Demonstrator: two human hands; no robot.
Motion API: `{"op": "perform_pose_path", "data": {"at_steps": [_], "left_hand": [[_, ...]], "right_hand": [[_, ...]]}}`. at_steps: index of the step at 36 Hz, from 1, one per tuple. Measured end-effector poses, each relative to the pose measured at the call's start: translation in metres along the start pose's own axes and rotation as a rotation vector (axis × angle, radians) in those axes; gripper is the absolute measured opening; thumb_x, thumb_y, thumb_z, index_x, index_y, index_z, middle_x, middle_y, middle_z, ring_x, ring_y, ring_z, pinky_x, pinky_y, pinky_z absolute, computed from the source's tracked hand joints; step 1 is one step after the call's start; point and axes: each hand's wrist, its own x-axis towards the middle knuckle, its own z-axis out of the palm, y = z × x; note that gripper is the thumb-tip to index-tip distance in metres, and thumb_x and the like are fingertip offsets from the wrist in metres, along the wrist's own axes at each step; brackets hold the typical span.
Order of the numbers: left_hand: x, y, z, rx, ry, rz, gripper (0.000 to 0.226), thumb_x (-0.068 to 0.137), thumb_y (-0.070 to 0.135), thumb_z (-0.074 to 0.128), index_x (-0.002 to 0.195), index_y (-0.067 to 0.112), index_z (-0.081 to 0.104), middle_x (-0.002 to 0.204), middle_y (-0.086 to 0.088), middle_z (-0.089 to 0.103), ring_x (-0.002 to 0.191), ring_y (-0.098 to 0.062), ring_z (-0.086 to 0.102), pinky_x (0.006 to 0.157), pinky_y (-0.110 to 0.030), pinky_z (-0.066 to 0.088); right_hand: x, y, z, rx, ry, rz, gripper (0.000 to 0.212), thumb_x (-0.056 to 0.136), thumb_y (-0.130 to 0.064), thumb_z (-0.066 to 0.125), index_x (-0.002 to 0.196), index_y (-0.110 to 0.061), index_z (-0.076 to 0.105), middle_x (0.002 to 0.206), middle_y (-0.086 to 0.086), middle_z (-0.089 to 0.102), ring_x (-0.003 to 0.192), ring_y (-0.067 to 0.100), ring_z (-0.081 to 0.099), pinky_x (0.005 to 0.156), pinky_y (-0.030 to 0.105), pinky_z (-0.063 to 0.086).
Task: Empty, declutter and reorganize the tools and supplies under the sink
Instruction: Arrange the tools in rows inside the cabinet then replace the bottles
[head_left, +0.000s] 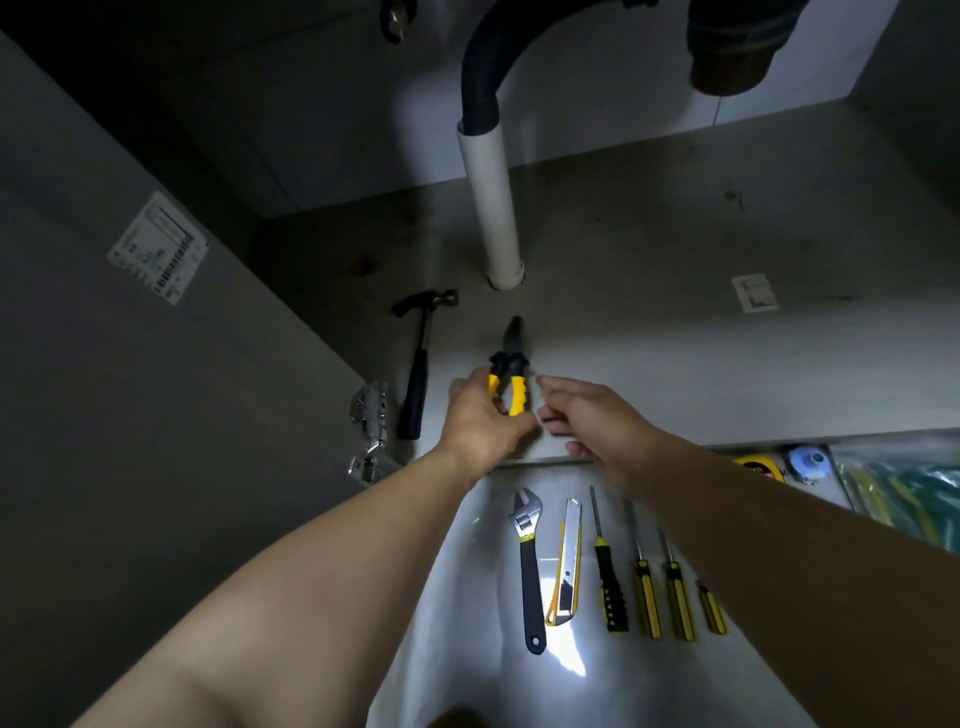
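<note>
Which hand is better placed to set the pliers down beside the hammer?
Left. The left hand holds the pliers by their yellow handles, and the hammer lies just to its left. The right hand holds nothing.

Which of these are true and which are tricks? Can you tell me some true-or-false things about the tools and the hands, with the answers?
1. The left hand holds the yellow-and-black pliers. True.
2. The hammer lies on the cabinet floor, left of the white pipe. True.
3. The right hand grips the wrench. False: the wrench lies on the floor outside the cabinet, beside the utility knife, and the right hand is up by the pliers.
4. The white pipe lies flat on the cabinet floor. False: it stands upright, going up from the cabinet floor.
</note>
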Motion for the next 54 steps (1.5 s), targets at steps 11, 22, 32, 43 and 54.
{"op": "perform_pose_path", "data": {"at_steps": [11, 22, 32, 43, 54], "left_hand": [[0.044, -0.029, -0.001, 0.275, 0.253, -0.1, 0.052, 0.081, 0.019, 0.075, 0.126, 0.005, 0.053, 0.138, -0.017, 0.033, 0.132, -0.036, 0.035, 0.113, -0.033, 0.035], [0.013, -0.035, -0.008, 0.355, 0.215, 0.01, 0.06, 0.089, 0.018, 0.067, 0.143, 0.005, 0.044, 0.142, -0.02, 0.035, 0.133, -0.036, 0.036, 0.114, -0.036, 0.034], [-0.077, -0.089, 0.013, 0.639, -0.138, 0.256, 0.011, 0.088, 0.017, 0.057, 0.098, 0.019, 0.056, 0.104, -0.005, 0.056, 0.094, -0.03, 0.06, 0.075, -0.038, 0.05], [-0.094, -0.127, 0.067, 0.426, -0.345, -0.432, 0.033, 0.085, 0.038, 0.075, 0.108, 0.017, 0.064, 0.106, -0.006, 0.069, 0.1, -0.027, 0.068, 0.083, -0.032, 0.055], [-0.107, -0.131, 0.081, 0.455, -0.232, -0.404, 0.035, 0.084, 0.026, 0.073, 0.111, 0.011, 0.057, 0.11, -0.011, 0.067, 0.103, -0.032, 0.066, 0.076, -0.032, 0.048]], "right_hand": [[-0.003, 0.026, -0.011, -0.212, -0.086, -0.118, 0.023, 0.1, -0.015, 0.054, 0.103, -0.024, 0.075, 0.086, 0.004, 0.071, 0.058, 0.007, 0.062, 0.047, 0.013, 0.042], [-0.013, 0.05, -0.015, -0.34, -0.119, -0.012, 0.021, 0.095, -0.018, 0.06, 0.086, -0.023, 0.078, 0.064, -0.005, 0.065, 0.048, 0.007, 0.058, 0.046, 0.018, 0.044], [-0.036, 0.111, -0.009, -0.933, -0.174, 0.048, 0.014, 0.088, -0.016, 0.06, 0.093, -0.026, 0.069, 0.104, -0.007, 0.071, 0.095, 0.012, 0.065, 0.07, 0.011, 0.041], [-0.049, 0.162, 0.015, -1.183, -0.176, 0.001, 0.042, 0.092, -0.017, 0.06, 0.132, -0.025, 0.052, 0.128, 0.014, 0.045, 0.107, 0.035, 0.061, 0.092, 0.035, 0.051], [-0.051, 0.175, 0.04, -1.189, -0.025, -0.032, 0.047, 0.096, -0.017, 0.061, 0.138, -0.025, 0.043, 0.142, 0.016, 0.035, 0.116, 0.035, 0.059, 0.096, 0.039, 0.053]]}}
